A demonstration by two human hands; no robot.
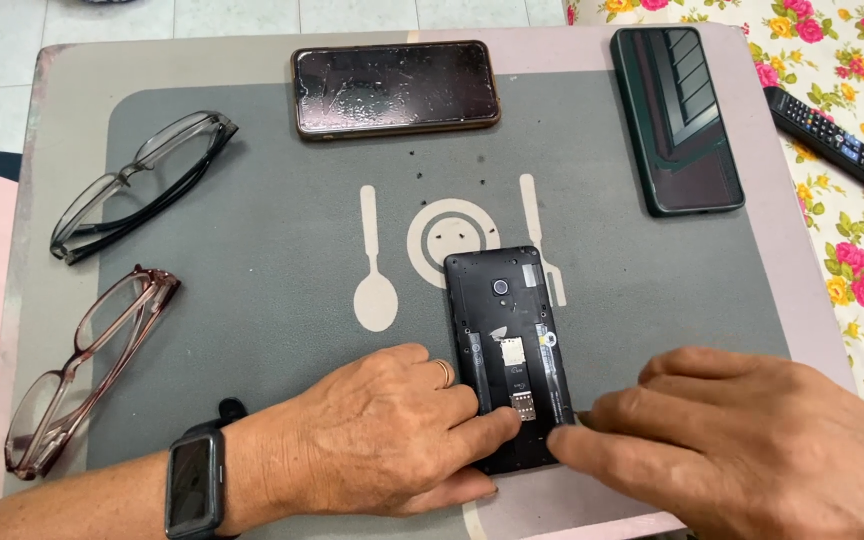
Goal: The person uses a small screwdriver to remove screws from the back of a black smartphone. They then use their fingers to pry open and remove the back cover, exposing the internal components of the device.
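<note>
Left hand (382, 430) presses flat, fingers extended, on the opened black phone body (507, 350); right hand (742, 440) touches its lower edge, ungripped.

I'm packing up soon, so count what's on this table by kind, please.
Phones: 3, the opened phone under the left hand and right hand, brown-cased phone, dark green phone
Glasses: 2, black pair, reddish pair
Remote control: 1
Total: 6

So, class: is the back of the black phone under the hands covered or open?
Open. The black phone lies face down with no back cover: its camera lens and card slots show. Left hand and right hand press its lower end.
</note>
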